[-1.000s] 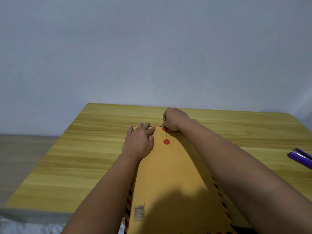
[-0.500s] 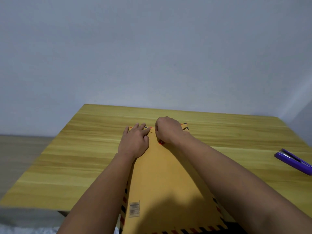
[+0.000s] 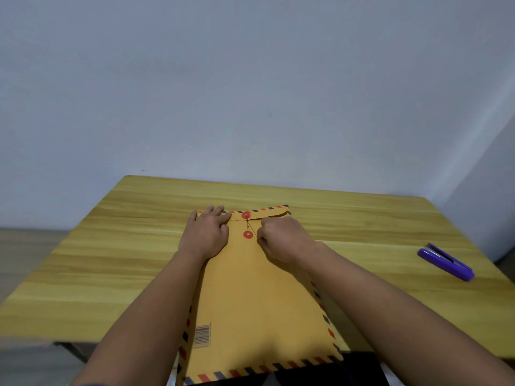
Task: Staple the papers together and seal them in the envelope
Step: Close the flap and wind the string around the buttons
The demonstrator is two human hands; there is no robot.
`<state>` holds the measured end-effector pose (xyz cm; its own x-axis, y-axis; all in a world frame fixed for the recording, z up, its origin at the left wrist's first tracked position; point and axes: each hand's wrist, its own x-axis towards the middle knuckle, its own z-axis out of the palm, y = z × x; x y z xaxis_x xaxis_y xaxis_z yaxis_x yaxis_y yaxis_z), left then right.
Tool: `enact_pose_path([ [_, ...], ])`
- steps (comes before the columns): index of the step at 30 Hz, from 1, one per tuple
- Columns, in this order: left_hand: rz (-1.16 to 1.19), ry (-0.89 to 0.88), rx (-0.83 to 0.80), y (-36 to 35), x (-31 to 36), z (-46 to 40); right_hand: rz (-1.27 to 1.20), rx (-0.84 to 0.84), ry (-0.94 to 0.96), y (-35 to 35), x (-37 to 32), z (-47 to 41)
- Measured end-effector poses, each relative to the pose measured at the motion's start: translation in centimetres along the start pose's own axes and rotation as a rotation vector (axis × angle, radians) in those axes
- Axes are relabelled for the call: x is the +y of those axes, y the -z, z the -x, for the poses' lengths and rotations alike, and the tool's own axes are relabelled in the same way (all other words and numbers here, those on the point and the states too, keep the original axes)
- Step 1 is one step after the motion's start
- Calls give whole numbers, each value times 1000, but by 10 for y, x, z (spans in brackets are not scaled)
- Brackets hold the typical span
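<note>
Envelope (image 3: 259,299) lies flat mid-worktop (image 3: 111,268), flap folded down at the far end. Left hand (image 3: 206,235) presses it, fingers spread flat. Right hand (image 3: 281,240) pinches the string (image 3: 250,224), looks mid-wind; next another loop round the red discs (image 3: 246,215). Purple stapler (image 3: 446,261) sits far right.
</note>
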<state>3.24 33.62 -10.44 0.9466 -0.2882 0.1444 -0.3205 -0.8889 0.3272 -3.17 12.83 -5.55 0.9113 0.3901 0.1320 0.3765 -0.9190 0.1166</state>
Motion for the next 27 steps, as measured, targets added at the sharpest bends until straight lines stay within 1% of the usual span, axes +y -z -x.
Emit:
enact_pose_path([
  [5, 9, 3, 3, 0, 1, 0, -31, -21, -27, -1, -11, 5],
  [15, 2, -8, 1, 2, 0, 0, -151, 25, -7, -3, -34, -7],
  [18, 0, -10, -5, 3, 0, 0, -57, -6, 79, 2, -34, -15],
  [22, -4, -10, -8, 4, 1, 1, 99, -92, 259, 18, -31, -32],
  [25, 3, -26, -1, 5, 1, 3, 147, -105, 408, 21, -20, -47],
  [27, 0, -28, -1, 6, 2, 4, 136, -96, 427, 17, -8, -55],
])
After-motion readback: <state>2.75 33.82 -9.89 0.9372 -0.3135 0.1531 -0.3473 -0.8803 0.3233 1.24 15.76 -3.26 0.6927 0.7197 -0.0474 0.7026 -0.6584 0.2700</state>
